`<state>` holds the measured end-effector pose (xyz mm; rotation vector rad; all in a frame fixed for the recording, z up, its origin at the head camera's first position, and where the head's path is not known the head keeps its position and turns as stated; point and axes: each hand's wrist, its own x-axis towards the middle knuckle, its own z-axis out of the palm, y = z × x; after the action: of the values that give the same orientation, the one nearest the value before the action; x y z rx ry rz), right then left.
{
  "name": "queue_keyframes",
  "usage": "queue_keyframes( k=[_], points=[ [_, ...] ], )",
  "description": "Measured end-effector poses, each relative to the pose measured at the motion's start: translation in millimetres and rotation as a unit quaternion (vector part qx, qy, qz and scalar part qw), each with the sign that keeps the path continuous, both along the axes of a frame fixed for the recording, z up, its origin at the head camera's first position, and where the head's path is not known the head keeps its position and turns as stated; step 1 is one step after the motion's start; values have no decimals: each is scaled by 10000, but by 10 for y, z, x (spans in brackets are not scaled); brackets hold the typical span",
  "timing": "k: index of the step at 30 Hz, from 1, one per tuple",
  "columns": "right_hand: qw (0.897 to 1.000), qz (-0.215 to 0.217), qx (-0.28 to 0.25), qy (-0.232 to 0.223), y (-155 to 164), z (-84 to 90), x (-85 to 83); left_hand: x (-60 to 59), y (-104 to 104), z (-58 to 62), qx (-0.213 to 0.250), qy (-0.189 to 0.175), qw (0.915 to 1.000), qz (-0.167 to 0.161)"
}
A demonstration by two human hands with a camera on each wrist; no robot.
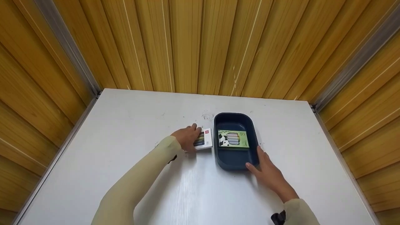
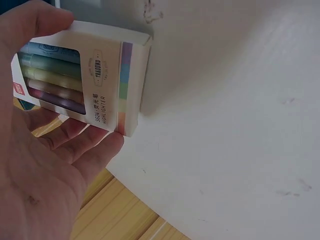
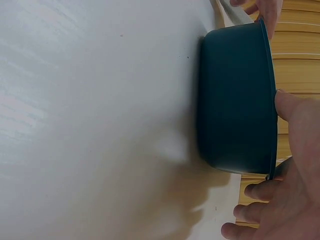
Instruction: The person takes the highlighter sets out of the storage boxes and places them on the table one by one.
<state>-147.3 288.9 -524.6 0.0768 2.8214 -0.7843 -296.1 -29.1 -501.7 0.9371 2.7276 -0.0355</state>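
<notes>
My left hand [image 1: 188, 137] grips a white box of highlighters [image 2: 102, 80] between thumb and fingers, just left of a dark blue rectangular bin [image 1: 232, 162]. Through the box's window, several coloured pens show in the left wrist view. Inside the bin lies a green box with a panda picture [image 1: 233, 139]. My right hand [image 1: 268, 172] touches the bin's near right corner. In the right wrist view its thumb [image 3: 286, 104] meets the rim while the other fingers, loosely extended, lie by the corner; the index fingertip is hidden behind the rim.
Both hands work over a white tabletop [image 1: 140, 125] with a few dark smudges. Wood-look panels [image 1: 187, 47] rise behind it and on both sides, with grey metal posts [image 1: 70, 43] at the back corners.
</notes>
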Motion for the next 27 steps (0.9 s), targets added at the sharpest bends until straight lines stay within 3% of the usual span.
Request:
queue_keyframes(
  k=[17,27],
  points=[
    [10000,-34,-38,-59,2,-18,0,33,31,-118,-533,622,9966,-72],
    [10000,47,29,-34,6,-4,0,86,20,-111,-644,1009,9926,-214]
  ],
)
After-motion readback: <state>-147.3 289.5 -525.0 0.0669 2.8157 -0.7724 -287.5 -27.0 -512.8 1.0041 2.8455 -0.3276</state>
